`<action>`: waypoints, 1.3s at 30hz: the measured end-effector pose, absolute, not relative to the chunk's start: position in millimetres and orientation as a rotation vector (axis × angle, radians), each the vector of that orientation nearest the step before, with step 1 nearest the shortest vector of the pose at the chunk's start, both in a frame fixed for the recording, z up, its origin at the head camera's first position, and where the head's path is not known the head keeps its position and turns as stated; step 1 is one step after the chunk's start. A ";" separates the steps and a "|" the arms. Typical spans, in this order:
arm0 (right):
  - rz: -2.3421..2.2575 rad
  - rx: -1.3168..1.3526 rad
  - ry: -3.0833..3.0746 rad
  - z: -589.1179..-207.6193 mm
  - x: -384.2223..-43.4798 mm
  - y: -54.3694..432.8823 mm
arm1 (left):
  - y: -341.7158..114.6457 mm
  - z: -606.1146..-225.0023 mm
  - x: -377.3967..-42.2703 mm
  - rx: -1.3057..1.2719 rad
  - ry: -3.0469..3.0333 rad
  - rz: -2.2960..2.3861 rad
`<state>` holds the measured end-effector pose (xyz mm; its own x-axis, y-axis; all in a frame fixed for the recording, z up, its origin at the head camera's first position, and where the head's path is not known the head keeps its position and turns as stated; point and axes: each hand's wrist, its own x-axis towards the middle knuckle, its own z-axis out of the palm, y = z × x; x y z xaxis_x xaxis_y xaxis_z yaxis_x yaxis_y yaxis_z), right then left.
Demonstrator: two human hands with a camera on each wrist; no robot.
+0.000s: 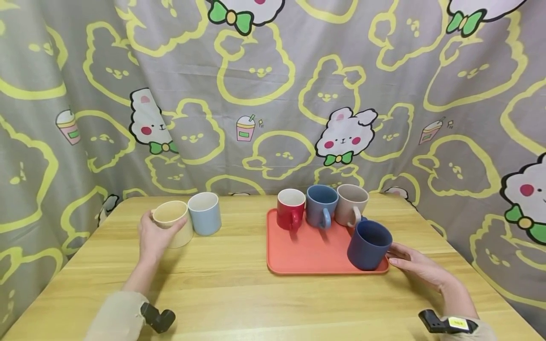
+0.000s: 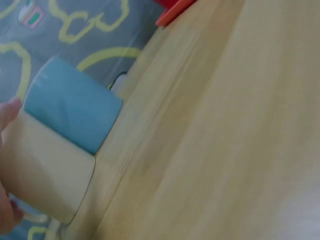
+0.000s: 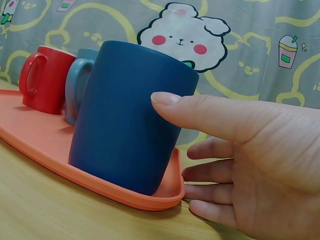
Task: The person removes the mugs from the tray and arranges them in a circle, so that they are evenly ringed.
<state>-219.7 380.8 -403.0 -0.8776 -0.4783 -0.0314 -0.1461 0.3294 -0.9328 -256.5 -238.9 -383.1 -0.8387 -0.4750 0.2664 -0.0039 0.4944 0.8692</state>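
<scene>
My left hand (image 1: 154,237) grips a pale yellow mug (image 1: 181,235), with the thumb on its near right side and fingers round the left. A light blue mug (image 1: 205,215) stands right beside it; the two touch or nearly touch in the left wrist view. On the front right corner of the orange tray (image 1: 311,255) stands a navy mug (image 1: 368,246). My right hand (image 1: 420,267) is at that corner, its thumb (image 3: 172,102) in front of the navy mug's side and its other fingers loosely extended. Whether the thumb touches the mug, I cannot tell.
Along the tray's back edge stand a red mug (image 1: 286,213), a blue mug (image 1: 320,208) and a taupe mug (image 1: 347,210), handles toward me. The wooden table (image 1: 239,298) reaches back to a patterned grey curtain (image 1: 264,156).
</scene>
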 end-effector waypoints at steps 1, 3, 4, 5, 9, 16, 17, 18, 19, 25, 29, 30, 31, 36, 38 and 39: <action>-1.565 -0.560 2.298 -403.2 -219.6 381.0 | -236.4 -382.0 -254.1 0.406 -2.246 -1.291; -1.568 -0.562 2.295 -403.3 -219.5 381.5 | -230.5 -379.0 -249.2 0.423 -2.210 -1.235; -1.568 -0.563 2.295 -403.3 -219.3 381.7 | -226.9 -377.1 -247.0 0.422 -2.183 -1.215; -1.570 -0.564 2.294 -403.2 -219.2 381.8 | -222.8 -374.5 -245.1 0.404 -2.148 -1.197; -1.567 -0.563 2.297 -402.5 -218.2 382.0 | -202.3 -364.8 -239.6 0.275 -2.091 -1.158; -1.547 -0.567 2.299 -402.6 -219.1 381.7 | -154.9 -353.8 -234.3 0.062 -2.210 -1.258; -1.546 -0.568 2.299 -402.9 -219.4 381.8 | -148.1 -352.9 -233.5 0.036 -2.231 -1.279; -1.546 -0.568 2.299 -403.2 -219.6 381.9 | -141.3 -352.3 -232.8 0.003 -2.250 -1.299; -1.545 -0.571 2.301 -403.6 -219.8 382.0 | -134.6 -352.2 -232.4 -0.030 -2.267 -1.310; -1.553 -0.574 2.315 -404.2 -220.1 381.6 | -90.6 -352.7 -229.3 -0.196 -2.341 -1.373; -1.562 -0.567 2.311 -404.6 -220.2 381.0 | -59.4 -350.5 -228.1 -0.283 -2.400 -1.404; -1.567 -0.566 2.307 -404.8 -220.3 380.9 | -51.8 -349.8 -227.9 -0.307 -2.417 -1.420; -1.570 -0.569 2.305 -404.7 -220.2 380.7 | -44.8 -349.2 -228.0 -0.335 -2.436 -1.432; -1.584 -0.578 2.299 -404.7 -219.7 379.9 | -13.7 -351.4 -232.7 -0.515 -2.494 -1.487; -1.585 -0.584 2.297 -404.5 -219.3 379.8 | -2.1 -352.4 -235.7 -0.577 -2.512 -1.491; -1.586 -0.587 2.294 -404.5 -219.2 379.8 | 3.8 -352.5 -236.8 -0.594 -2.520 -1.503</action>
<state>-219.2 379.8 -404.5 -0.8747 -0.4846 -0.0067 -0.1650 0.3108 -0.9360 -236.8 3.8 -352.5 -0.9106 0.2584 0.3225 0.4066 0.4203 0.8112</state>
